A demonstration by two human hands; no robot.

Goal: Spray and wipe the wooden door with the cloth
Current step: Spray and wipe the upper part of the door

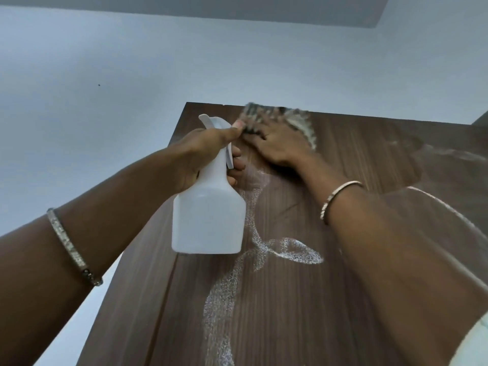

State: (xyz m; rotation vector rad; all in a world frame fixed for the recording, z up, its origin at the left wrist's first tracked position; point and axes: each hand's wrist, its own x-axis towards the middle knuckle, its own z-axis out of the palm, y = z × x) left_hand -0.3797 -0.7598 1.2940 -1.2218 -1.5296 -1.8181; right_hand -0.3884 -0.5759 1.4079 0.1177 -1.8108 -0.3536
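Note:
The dark brown wooden door [303, 299] fills the lower right of the head view, seen from below up to its top edge. A white trail of spray foam [229, 281] runs down its face. My left hand [203, 151] grips the neck of a white spray bottle [208, 215], with fingers curled round the trigger. My right hand [277, 146] presses a striped, blurred cloth [301, 122] flat against the door near its top edge. The cloth is partly hidden under the hand.
A pale blue-grey wall [105, 75] rises behind and to the left of the door. A grey ceiling band [264, 9] runs across the top. Both wrists wear bangles. A smeared wet patch [435, 154] marks the door's upper right.

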